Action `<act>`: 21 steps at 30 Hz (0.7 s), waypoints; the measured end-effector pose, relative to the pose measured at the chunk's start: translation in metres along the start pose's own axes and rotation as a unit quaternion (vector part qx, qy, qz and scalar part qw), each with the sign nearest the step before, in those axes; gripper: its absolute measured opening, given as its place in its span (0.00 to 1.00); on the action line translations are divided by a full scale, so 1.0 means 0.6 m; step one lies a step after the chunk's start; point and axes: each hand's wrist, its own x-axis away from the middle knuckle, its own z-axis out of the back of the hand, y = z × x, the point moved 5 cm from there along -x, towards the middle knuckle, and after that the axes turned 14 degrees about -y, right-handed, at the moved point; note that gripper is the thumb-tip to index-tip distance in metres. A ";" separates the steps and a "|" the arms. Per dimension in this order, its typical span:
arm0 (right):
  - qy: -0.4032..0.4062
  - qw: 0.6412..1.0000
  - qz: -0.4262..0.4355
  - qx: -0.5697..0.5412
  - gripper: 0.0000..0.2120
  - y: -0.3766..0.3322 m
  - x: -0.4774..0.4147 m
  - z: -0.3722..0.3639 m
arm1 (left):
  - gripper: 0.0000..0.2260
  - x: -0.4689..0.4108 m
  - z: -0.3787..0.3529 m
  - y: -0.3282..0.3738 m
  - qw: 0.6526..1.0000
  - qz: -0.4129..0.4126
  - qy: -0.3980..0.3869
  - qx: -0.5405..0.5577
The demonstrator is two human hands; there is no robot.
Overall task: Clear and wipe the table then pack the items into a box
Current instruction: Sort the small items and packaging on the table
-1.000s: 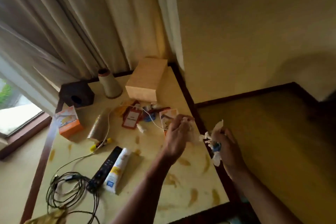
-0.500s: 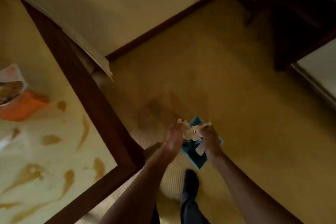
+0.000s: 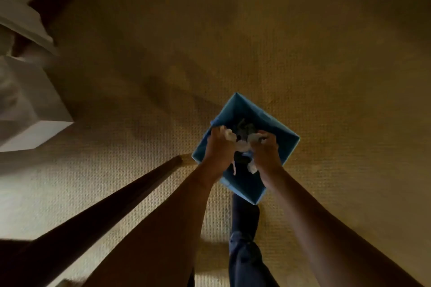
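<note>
A blue open box (image 3: pixel 277 123) stands on the carpet below me. Both hands hover over its opening. My left hand (image 3: pixel 218 147) grips crumpled white paper scraps (image 3: pixel 229 135) at the box's left side. My right hand (image 3: pixel 265 150) grips more crumpled white scraps (image 3: pixel 255 139), and a few pieces (image 3: pixel 252 168) dangle beneath it. Between the hands, dark and pale bits lie inside the box; I cannot tell what they are.
A dark wooden table leg (image 3: pixel 130 191) slants from the lower left toward the box. A pale curtain (image 3: pixel 28 109) hangs at the left edge. My dark-trousered leg and foot (image 3: pixel 245 228) stand just below the box. Tan carpet (image 3: pixel 303 42) fills the rest.
My view swung from the tabletop down to the floor. Both hands carried the paper scraps off the table and lowered them over the blue box, which now looks much nearer.
</note>
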 end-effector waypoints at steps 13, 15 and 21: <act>-0.004 0.991 0.081 0.106 0.20 -0.086 0.100 0.020 | 0.18 0.093 -0.004 0.053 0.986 -0.066 0.017 -0.153; -0.011 0.984 0.125 0.126 0.18 -0.152 0.172 0.014 | 0.18 0.173 0.009 0.106 0.982 -0.102 0.045 -0.156; -0.058 0.950 0.265 0.155 0.15 -0.373 0.419 -0.061 | 0.13 0.456 0.079 0.289 0.929 -0.258 0.157 -0.215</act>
